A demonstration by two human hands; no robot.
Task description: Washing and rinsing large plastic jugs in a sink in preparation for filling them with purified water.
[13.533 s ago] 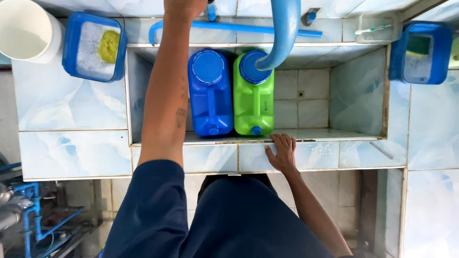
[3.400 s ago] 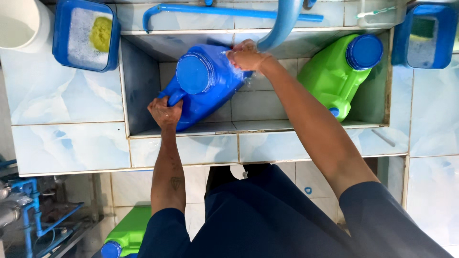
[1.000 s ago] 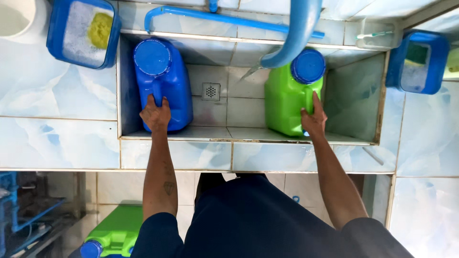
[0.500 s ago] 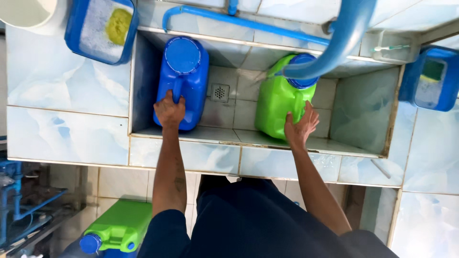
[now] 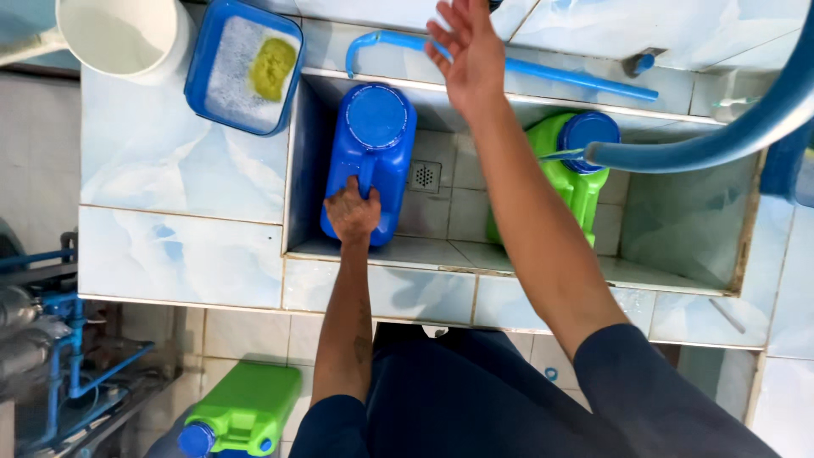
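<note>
A blue jerrycan (image 5: pixel 373 144) with a blue cap stands upright at the left of a tiled sink (image 5: pixel 381 280). My left hand (image 5: pixel 353 214) grips its handle near the front. A green jerrycan (image 5: pixel 577 191) with a blue cap stands to the right, under the mouth of a curved blue spout (image 5: pixel 721 140). My right hand (image 5: pixel 465 53) is raised above the sink's back edge with its fingers spread, holding nothing, close to a thin blue pipe (image 5: pixel 526 66).
A blue tub (image 5: pixel 216 85) of soapy water with a yellow sponge (image 5: pixel 270 68) sits on the left counter beside a white bucket (image 5: pixel 127 38). A drain grate (image 5: pixel 424 176) lies between the cans. Another green jerrycan (image 5: pixel 242 411) lies on the floor at lower left.
My right hand has let go of the green jerrycan and risen toward the back wall, fingers spread. My left hand stays on the blue jerrycan. The view has shifted.
</note>
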